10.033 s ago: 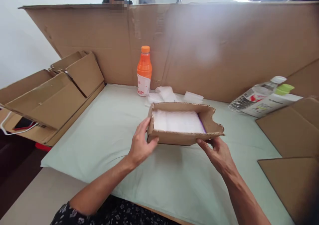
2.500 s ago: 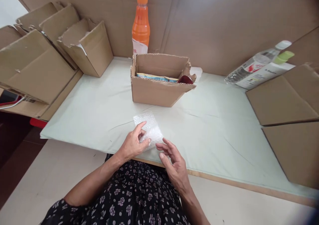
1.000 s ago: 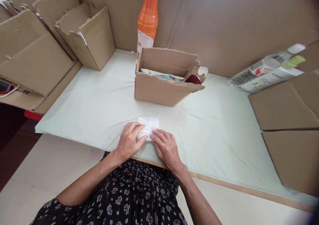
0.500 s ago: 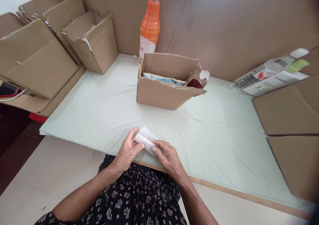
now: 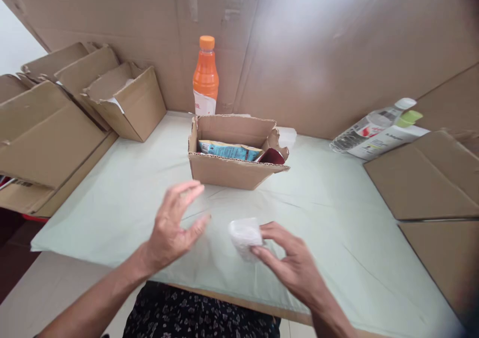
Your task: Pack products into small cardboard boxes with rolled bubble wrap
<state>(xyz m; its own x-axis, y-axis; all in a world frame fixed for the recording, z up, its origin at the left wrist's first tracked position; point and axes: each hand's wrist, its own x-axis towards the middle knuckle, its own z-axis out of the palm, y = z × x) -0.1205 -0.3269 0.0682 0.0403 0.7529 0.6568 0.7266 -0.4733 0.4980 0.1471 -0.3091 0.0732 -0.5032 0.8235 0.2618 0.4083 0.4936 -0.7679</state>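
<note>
At the far left, open cardboard boxes [image 5: 130,103] stood along the worktop [image 5: 318,198] edge, the nearest one tilted. The left hand [image 5: 175,223] was positioned in front of them, slightly blurred, with nothing in its grasp and its thumb spread wide from the fingers. An orange bottle [image 5: 205,79] stood upright behind the open carton [image 5: 224,172], which contained a blue packet [image 5: 230,151] and a dark red item [image 5: 272,156] at its right end. In front of the carton, the folded bubble wrap [image 5: 245,236] was pinched between the thumb and fingers of the right hand [image 5: 260,241]. At the right, a clear bottle [image 5: 368,128] leaned beside a white, green-capped container [image 5: 389,141], behind cardboard panels [image 5: 422,173].
</note>
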